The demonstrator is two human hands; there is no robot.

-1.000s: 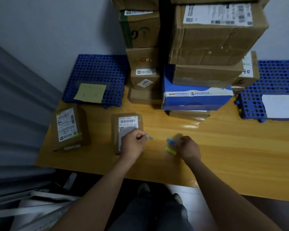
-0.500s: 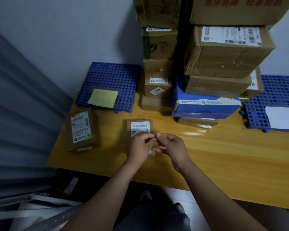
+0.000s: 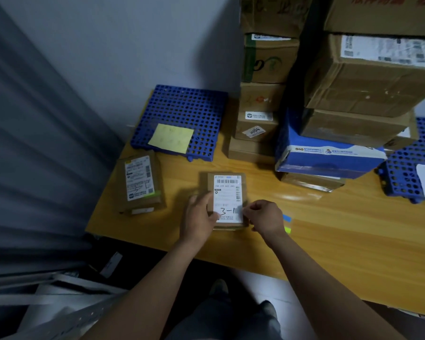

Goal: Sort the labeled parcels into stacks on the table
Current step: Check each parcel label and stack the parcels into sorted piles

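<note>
Wooden table point(image 3: 341, 241) fills mid-frame. At left lies a labelled parcel point(image 3: 139, 182). At centre, the left hand point(image 3: 198, 218) presses flat on the parcel marked 3-1 point(image 3: 227, 192). The right hand point(image 3: 264, 217) curls at its right edge; I cannot tell what it pinches. Uneven pressure could likely slide it askew.

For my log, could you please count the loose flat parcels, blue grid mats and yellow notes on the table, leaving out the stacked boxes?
Loose flat parcels: 2
Blue grid mats: 2
Yellow notes: 1
Total: 5
</note>
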